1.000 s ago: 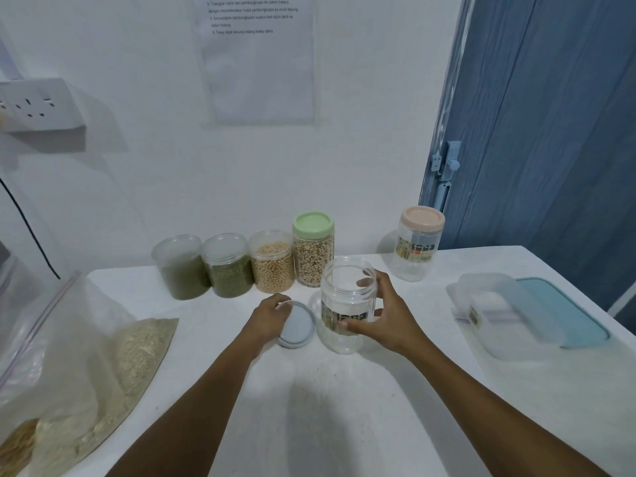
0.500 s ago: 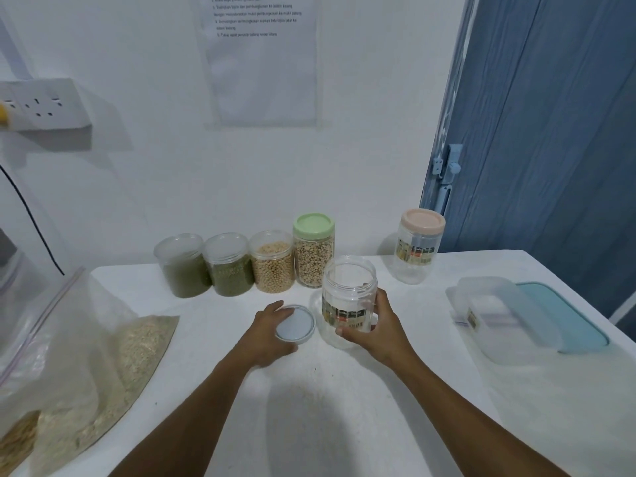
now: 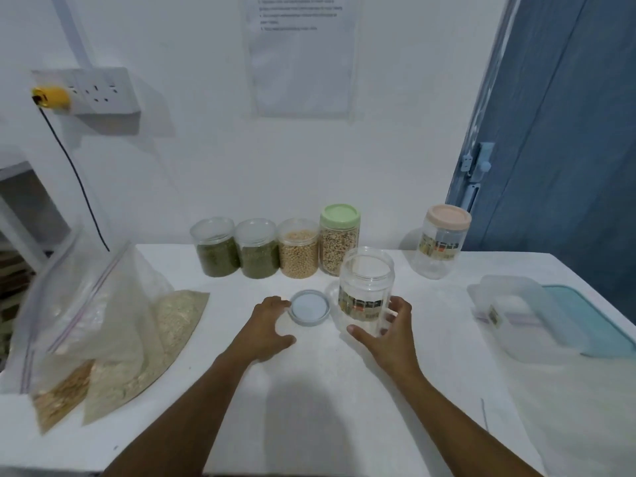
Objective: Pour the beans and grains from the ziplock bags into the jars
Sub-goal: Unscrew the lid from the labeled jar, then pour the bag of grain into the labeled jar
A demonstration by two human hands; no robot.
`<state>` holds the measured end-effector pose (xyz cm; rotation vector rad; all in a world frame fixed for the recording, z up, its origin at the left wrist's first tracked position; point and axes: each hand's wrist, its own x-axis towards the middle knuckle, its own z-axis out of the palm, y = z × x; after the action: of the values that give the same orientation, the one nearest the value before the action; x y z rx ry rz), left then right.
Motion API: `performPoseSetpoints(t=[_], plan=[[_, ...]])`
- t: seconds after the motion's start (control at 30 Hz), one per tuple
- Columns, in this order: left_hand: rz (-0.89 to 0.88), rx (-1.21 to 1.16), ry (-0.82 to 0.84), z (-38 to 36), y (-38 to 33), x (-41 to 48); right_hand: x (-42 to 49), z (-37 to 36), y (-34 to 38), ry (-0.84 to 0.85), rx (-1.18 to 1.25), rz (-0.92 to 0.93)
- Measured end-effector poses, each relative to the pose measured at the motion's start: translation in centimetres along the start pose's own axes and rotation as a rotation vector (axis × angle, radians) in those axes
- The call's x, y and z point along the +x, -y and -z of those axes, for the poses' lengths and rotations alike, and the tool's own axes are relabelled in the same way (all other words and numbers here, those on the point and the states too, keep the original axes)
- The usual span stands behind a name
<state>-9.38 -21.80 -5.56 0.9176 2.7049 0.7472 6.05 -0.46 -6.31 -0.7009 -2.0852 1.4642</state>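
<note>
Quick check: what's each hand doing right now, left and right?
Left hand: open, fingertips by the loose lid, not gripping it.
Right hand: holding the empty jar near its base.

"Can you read the sheet (image 3: 303,56) on the wall?"

"No. It has a few lines of dark print near the top, but they are too blurred to make out a single word."

"What about the open jar (image 3: 366,290)?"

"A colourful label band (image 3: 359,306) runs round it, with red, yellow and dark patches. No letters are legible."

"And the pink-lidded jar (image 3: 444,266)?"

"It has the same sort of band, just as unreadable."

"Anything on the clear box (image 3: 537,325) at the right?"

"There's a small sticker (image 3: 495,316) on its side, but the print is too small to tell."
</note>
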Motion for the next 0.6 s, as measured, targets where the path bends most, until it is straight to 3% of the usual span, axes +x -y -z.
performPoseSetpoints(t=[0.1, 0.2, 0.3, 0.43, 0.53, 0.6], plan=[[-0.032, 0.001, -0.036, 0.8, 2.4, -1.9, -2.5, -1.7, 0.4, -0.195, -0.084, -0.006], [-0.074, 0.044, -0.067, 2.4, 4.3, -3.9, -5.2, -4.0, 1.3, -0.262, -0.124, 0.053], [-0.148, 0.128, -0.222, 5.3, 5.8, -6.0, -7.5, -7.8, 2.4, -0.132, -0.166, 0.038], [-0.264, 0.407, -0.575, 11.2, 7.2, -7.8, -9.5, -13.1, 5.3, 0.036, -0.146, 0.051], [-0.163, 0.562, -0.686, 15.3, 9.0, -8.7, -10.3, -16.2, 7.6, 0.109, -0.144, 0.085], [-0.056, 0.608, -0.673, 17.2, 10.1, -9.3, -10.6, -17.5, 8.7, 0.141, -0.147, 0.109]])
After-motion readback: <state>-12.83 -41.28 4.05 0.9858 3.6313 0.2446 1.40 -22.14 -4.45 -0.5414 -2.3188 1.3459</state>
